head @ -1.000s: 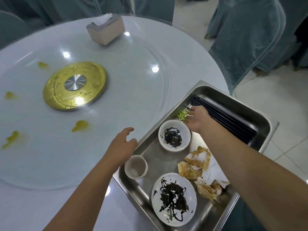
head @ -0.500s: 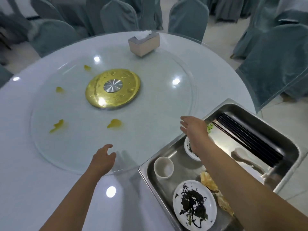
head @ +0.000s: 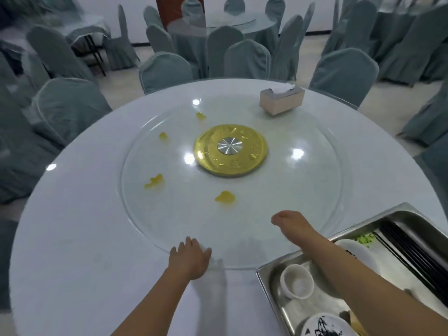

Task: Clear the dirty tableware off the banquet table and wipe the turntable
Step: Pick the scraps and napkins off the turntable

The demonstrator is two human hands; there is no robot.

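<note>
Left hand (head: 189, 260) fingers relaxed at turntable (head: 303, 202) rim; right hand (head: 294, 229) fingers released above glass.

The steel tray (head: 271, 284) runs off the frame's right and bottom edges. The right forearm hides much of a white bowl (head: 361, 251); the stained plate (head: 322, 323) is cropped below.

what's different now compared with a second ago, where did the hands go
The right hand has left the steel tray and now reaches empty over the round glass turntable. The left hand has moved from beside the small white cup to the turntable's near rim, fingers spread. The yellow smears, the beige tissue box and the dishes in the tray look unchanged.
</note>
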